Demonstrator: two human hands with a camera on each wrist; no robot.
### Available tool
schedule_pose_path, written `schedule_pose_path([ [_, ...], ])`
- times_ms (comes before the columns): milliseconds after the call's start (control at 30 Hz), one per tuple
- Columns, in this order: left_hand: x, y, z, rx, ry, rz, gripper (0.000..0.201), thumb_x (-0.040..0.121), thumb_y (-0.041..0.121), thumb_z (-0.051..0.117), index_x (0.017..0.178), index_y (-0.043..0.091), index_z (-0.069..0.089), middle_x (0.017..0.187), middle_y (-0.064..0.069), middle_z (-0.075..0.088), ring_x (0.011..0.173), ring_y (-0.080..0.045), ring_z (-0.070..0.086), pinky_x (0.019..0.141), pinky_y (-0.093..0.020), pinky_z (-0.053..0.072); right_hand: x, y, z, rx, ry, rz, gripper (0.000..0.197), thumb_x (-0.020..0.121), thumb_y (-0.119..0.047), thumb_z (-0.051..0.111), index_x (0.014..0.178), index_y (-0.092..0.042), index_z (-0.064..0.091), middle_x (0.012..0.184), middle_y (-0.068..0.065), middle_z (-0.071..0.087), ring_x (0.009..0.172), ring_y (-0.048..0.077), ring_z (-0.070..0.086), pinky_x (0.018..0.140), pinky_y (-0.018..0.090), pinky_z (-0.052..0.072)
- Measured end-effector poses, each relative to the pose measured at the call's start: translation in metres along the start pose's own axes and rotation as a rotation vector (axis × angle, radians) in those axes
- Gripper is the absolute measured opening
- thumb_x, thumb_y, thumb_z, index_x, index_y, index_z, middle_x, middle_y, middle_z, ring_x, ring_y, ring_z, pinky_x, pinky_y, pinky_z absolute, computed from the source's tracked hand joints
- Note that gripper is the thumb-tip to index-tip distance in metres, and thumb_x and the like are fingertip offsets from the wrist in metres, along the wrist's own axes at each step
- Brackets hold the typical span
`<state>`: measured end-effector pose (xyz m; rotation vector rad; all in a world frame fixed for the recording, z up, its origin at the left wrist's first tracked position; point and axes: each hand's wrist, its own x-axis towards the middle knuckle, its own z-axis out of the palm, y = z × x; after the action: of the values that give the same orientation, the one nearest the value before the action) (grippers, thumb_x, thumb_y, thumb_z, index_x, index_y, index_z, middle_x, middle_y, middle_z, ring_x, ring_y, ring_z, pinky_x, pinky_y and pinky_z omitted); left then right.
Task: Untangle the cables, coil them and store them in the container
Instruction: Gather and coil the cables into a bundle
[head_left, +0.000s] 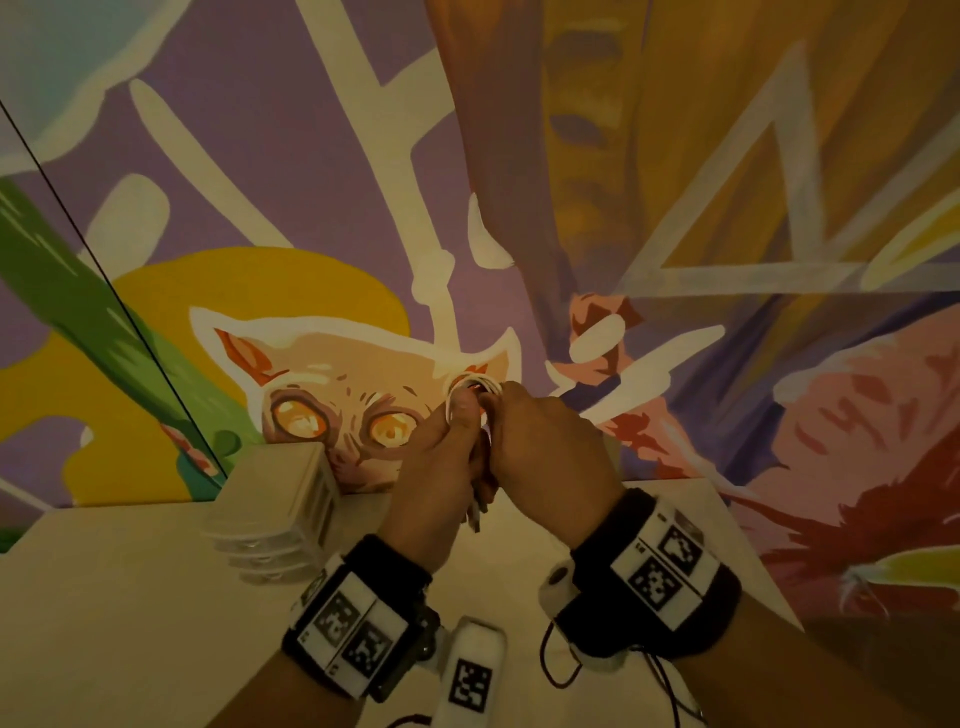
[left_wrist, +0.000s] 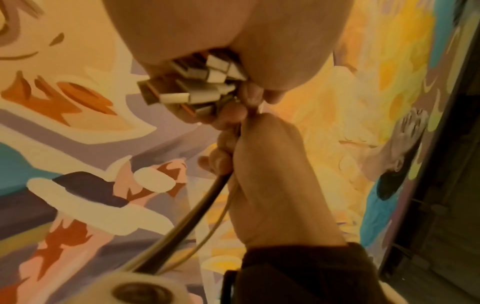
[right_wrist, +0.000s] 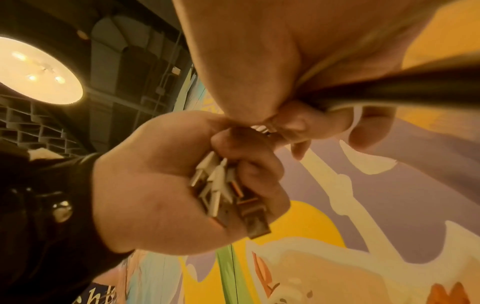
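A bundle of white cables (head_left: 474, 387) is held up in front of the painted wall, its loops showing above both fists. My left hand (head_left: 457, 426) grips the bundle, and a cluster of USB plugs (left_wrist: 192, 86) sticks out of its fist; the same plugs (right_wrist: 223, 195) show in the right wrist view. My right hand (head_left: 506, 410) presses against the left and pinches the cables (left_wrist: 235, 142) between curled fingers. A few plug ends (head_left: 475, 514) hang below the hands. The container, a small translucent drawer unit (head_left: 275, 514), stands on the table to the left, below the hands.
The pale table (head_left: 130, 597) runs along the mural wall (head_left: 519, 156). A thin dark wire (head_left: 558, 660) from the wrist gear loops near the right wrist. A round ceiling lamp (right_wrist: 33, 70) glows overhead.
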<state>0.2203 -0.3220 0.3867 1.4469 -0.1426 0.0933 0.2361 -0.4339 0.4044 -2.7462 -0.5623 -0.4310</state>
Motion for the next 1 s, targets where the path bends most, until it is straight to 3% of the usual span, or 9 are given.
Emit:
schedule_pose_path([
  [67,0.002,-0.001,0.004,-0.096,0.029,-0.081,0.036,0.082,0.054,0.049,0.090,0.028,0.072,0.092,-0.022,0.068,0.083,-0.036,0.063,0.080,-0.057,0.051,-0.001,-0.004,-0.001,-0.005,0.034,0.031,0.027,0.099,-0.023,0.037,0.118,-0.008,0.049,0.102,0.011,0.064,0.086,0.030,0.065,0.069,0.037,0.048],
  [167,0.010,-0.001,0.001,-0.280,0.062,-0.223,0.025,0.088,0.038,0.059,0.101,0.020,0.072,0.110,-0.016,0.073,0.106,-0.035,0.067,0.097,-0.057,0.050,-0.003,-0.008,0.002,-0.056,-0.007,-0.040,0.034,0.102,-0.025,0.035,0.129,-0.007,0.043,0.111,0.011,0.062,0.090,0.025,0.063,0.076,0.033,0.046],
  [267,0.014,-0.004,-0.006,-0.361,0.037,-0.260,0.032,0.086,0.034,0.063,0.109,0.014,0.072,0.085,-0.018,0.070,0.073,-0.027,0.070,0.072,-0.042,0.058,-0.005,-0.001,0.006,0.068,-0.114,-0.048,0.026,0.101,-0.030,0.036,0.118,-0.012,0.046,0.094,0.006,0.061,0.065,0.014,0.049,0.062,0.022,0.038],
  [367,0.017,-0.003,-0.015,-0.365,0.100,-0.278,0.029,0.079,0.037,0.067,0.098,0.016,0.074,0.052,0.000,0.045,0.036,-0.011,0.040,0.038,-0.023,0.038,-0.016,0.012,0.014,0.117,-0.151,0.048,0.021,0.101,-0.034,0.036,0.098,-0.017,0.046,0.073,0.001,0.052,0.058,0.015,0.049,0.052,0.025,0.037],
  [533,0.017,-0.007,-0.007,-0.220,0.000,-0.252,0.026,0.093,0.033,0.059,0.110,0.020,0.073,0.101,-0.004,0.076,0.045,-0.016,0.041,0.040,-0.020,0.038,-0.022,0.004,0.013,-0.150,-0.268,0.013,0.018,0.094,-0.017,0.042,0.106,-0.007,0.052,0.074,0.004,0.048,0.053,0.016,0.045,0.050,0.025,0.035],
  [633,0.019,-0.009,-0.002,-0.187,0.032,-0.316,0.026,0.095,0.031,0.059,0.104,0.013,0.075,0.082,-0.004,0.074,0.063,-0.024,0.048,0.045,-0.023,0.038,-0.019,0.000,0.005,-0.231,-0.348,-0.052,0.018,0.093,-0.014,0.043,0.103,-0.007,0.056,0.072,0.003,0.046,0.051,0.015,0.039,0.055,0.027,0.033],
  [733,0.023,-0.009,-0.006,-0.207,0.076,-0.320,0.026,0.097,0.027,0.056,0.088,0.008,0.071,0.067,-0.003,0.066,0.053,-0.015,0.052,0.045,-0.024,0.041,-0.020,0.003,0.008,-0.191,-0.351,-0.070,0.018,0.096,-0.017,0.041,0.104,-0.007,0.053,0.081,0.008,0.053,0.054,0.017,0.042,0.053,0.030,0.036],
  [900,0.031,-0.010,-0.030,-0.243,0.201,-0.278,0.028,0.100,0.028,0.051,0.081,0.011,0.060,0.066,-0.001,0.063,0.044,-0.012,0.050,0.040,-0.024,0.040,-0.033,0.022,0.014,0.046,-0.302,-0.038,0.026,0.102,-0.036,0.034,0.105,-0.015,0.048,0.087,0.008,0.061,0.069,0.022,0.056,0.053,0.032,0.041],
  [1000,0.033,-0.014,-0.041,-0.287,0.185,-0.261,0.026,0.102,0.025,0.047,0.083,0.009,0.056,0.068,-0.004,0.063,0.056,-0.016,0.060,0.044,-0.024,0.047,-0.040,0.026,0.006,0.156,-0.295,-0.063,0.026,0.100,-0.041,0.038,0.112,-0.019,0.045,0.085,0.001,0.059,0.071,0.019,0.058,0.059,0.033,0.046],
])
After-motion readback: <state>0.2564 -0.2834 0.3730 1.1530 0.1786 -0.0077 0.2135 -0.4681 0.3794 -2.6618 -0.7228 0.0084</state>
